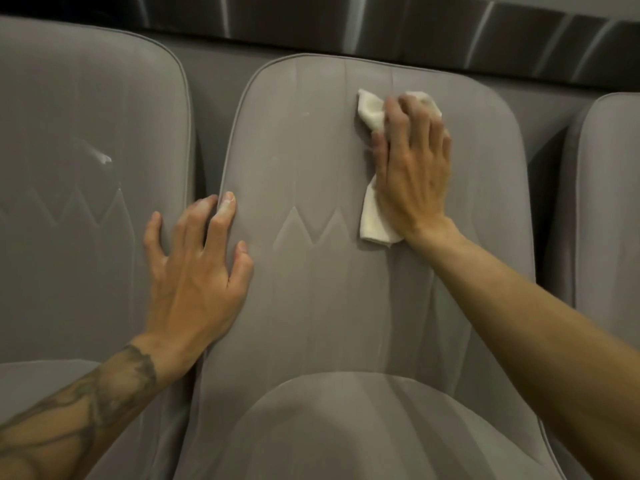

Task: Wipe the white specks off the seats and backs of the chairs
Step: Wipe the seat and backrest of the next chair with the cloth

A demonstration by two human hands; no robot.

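A grey upholstered chair back (311, 161) fills the middle of the view, its seat (346, 427) below. My right hand (414, 171) presses a white cloth (372, 112) flat against the upper right of that back, fingers spread over it. My left hand (197, 271) rests on the back's left edge, fingers bent over the piping. A small white speck (306, 114) shows on the upper left of the back. The neighbouring chair on the left (69, 133) carries a larger white mark (104, 157).
A third grey chair (609, 202) stands at the right edge. Narrow dark gaps separate the chairs. Behind them runs a dark shiny wall panel (415, 26).
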